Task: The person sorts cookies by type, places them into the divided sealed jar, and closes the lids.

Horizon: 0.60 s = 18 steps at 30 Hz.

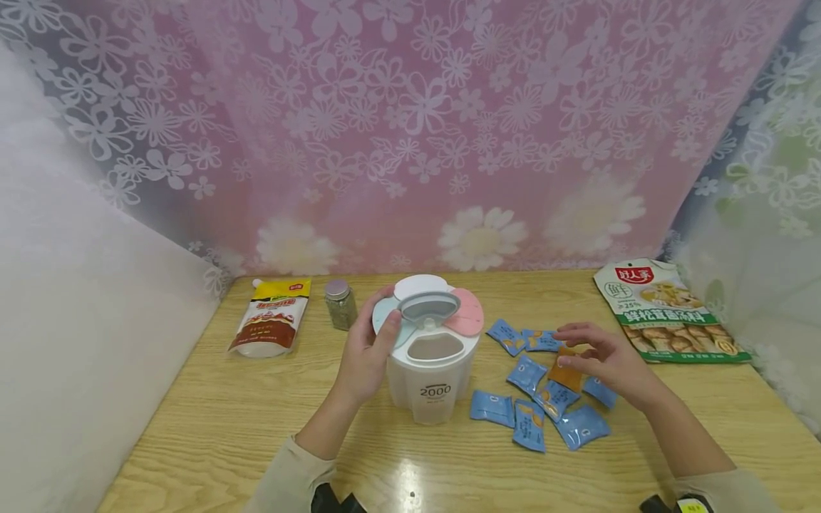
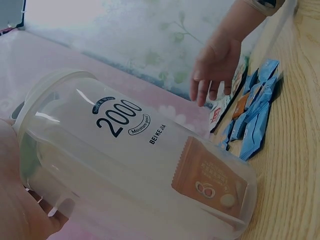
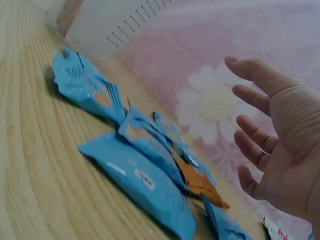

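A clear storage container (image 1: 433, 390) marked 2000 stands on the table, its lid split into white, blue, pink and grey sections. My left hand (image 1: 367, 349) grips its left side, thumb on the blue section and fingers round the far edge. The grey flap (image 1: 430, 306) is raised over the front opening. Through the wall in the left wrist view, an orange packet (image 2: 212, 180) lies at the bottom. My right hand (image 1: 606, 360) hovers with loosely bent fingers and nothing in them, over an orange packet (image 1: 566, 370) and several blue packets (image 1: 527, 374).
Behind my left hand stand a small glass jar (image 1: 341, 305) with a pinkish cap and a white, yellow and brown pouch (image 1: 269, 320). A green and white food bag (image 1: 670, 313) leans at the back right. A flowered pink curtain (image 1: 398, 142) closes off the back.
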Each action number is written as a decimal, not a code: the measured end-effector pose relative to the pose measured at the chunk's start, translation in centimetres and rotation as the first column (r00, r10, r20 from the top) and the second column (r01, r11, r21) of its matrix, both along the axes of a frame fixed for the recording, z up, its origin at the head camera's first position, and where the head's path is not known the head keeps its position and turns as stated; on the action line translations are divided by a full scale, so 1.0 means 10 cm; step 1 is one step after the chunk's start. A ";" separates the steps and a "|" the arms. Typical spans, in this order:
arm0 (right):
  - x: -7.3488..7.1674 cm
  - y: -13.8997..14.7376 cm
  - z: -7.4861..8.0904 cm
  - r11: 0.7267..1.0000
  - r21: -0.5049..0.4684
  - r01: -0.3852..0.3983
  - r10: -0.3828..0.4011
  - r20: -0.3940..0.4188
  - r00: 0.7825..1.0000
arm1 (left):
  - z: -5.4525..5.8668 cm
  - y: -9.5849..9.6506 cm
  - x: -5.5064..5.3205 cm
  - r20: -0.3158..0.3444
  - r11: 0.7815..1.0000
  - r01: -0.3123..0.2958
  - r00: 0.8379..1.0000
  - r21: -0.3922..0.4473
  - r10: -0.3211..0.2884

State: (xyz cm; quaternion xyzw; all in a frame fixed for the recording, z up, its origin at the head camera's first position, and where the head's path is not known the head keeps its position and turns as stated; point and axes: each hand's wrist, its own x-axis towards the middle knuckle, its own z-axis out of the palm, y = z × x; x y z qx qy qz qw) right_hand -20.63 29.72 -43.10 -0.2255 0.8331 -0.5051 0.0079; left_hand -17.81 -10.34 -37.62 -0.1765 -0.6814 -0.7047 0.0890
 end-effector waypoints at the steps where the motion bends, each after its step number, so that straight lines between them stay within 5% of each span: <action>1: -0.01 0.02 -0.03 0.999 0.027 0.019 -0.019 0.004 1.000 | 0.00 0.00 0.00 -0.002 1.000 0.002 1.000 0.002 -0.002; 18: -0.11 0.29 -0.34 0.962 0.245 0.122 -0.122 -0.014 0.992 | -0.01 -0.01 -0.01 -0.003 0.999 0.028 1.000 0.029 -0.028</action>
